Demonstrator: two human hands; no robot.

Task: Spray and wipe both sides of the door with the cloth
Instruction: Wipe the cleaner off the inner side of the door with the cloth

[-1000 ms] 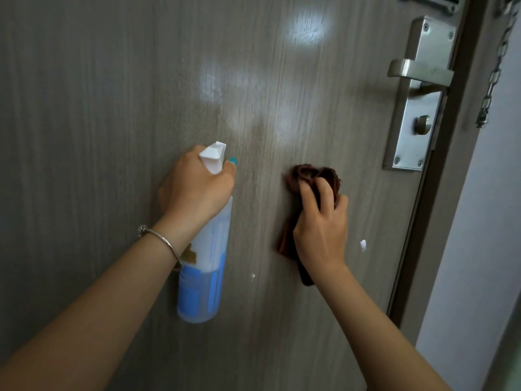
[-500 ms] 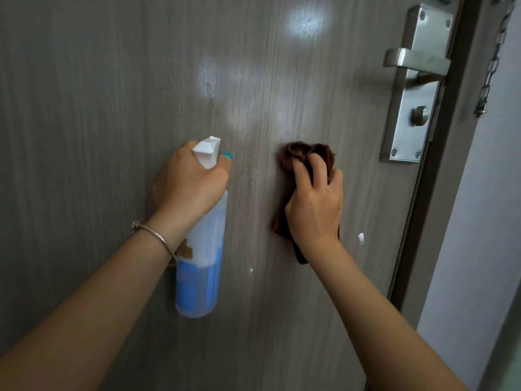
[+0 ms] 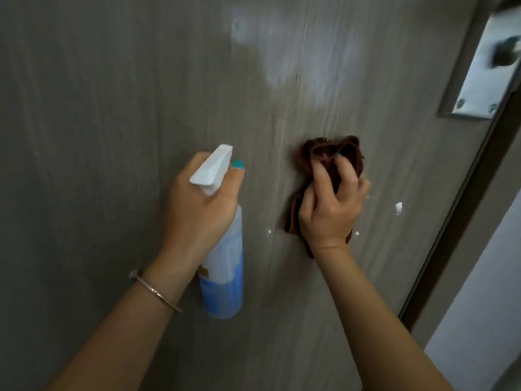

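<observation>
head: cloth (image 3: 329, 153) in right hand (image 3: 329, 210).

lock plate (image 3: 483, 77) blurred, cut by right edge; spray bottle (image 3: 225, 266) neck hidden under left hand (image 3: 200, 210)

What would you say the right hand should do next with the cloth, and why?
Probably sweep the brown cloth, gripped by the right hand against the door, down and right over the white foam spots. They sit unwiped beside it, while the left hand only holds the spray bottle.
</observation>
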